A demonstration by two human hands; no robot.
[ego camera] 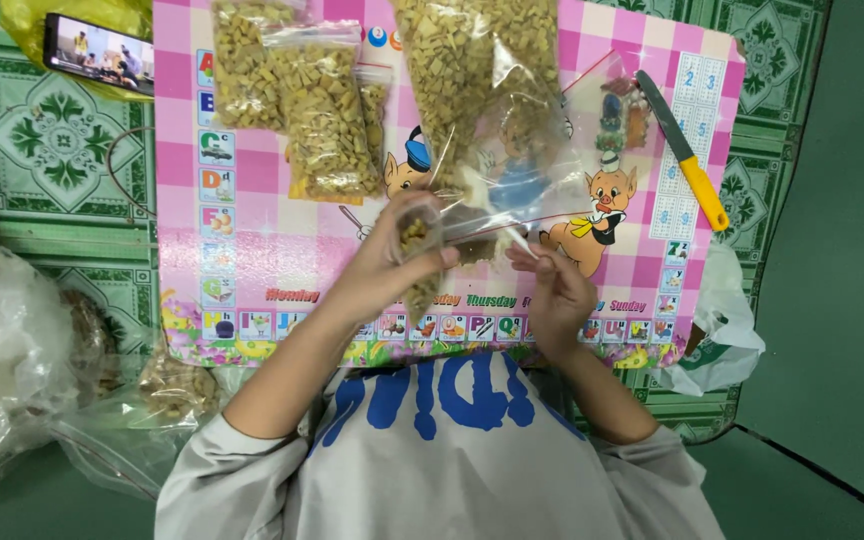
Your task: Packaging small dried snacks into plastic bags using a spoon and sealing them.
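Observation:
My left hand (392, 255) grips a small clear plastic bag (417, 265) filled with yellowish-brown pieces, held upright over the pink mat (252, 240). My right hand (557, 290) is beside it, fingers pinching at the bag's loose clear top edge. A large clear bag (482, 70) of the same pieces lies open just beyond my hands. Two smaller filled bags (312, 110) lie on the mat at the upper left.
A yellow-handled knife (687, 150) rests at the mat's right edge. A phone (100, 52) showing a video lies at the top left. Crumpled clear plastic bags (12, 350) sit at the left, a white bag (722, 330) at the right. Green patterned floor surrounds the mat.

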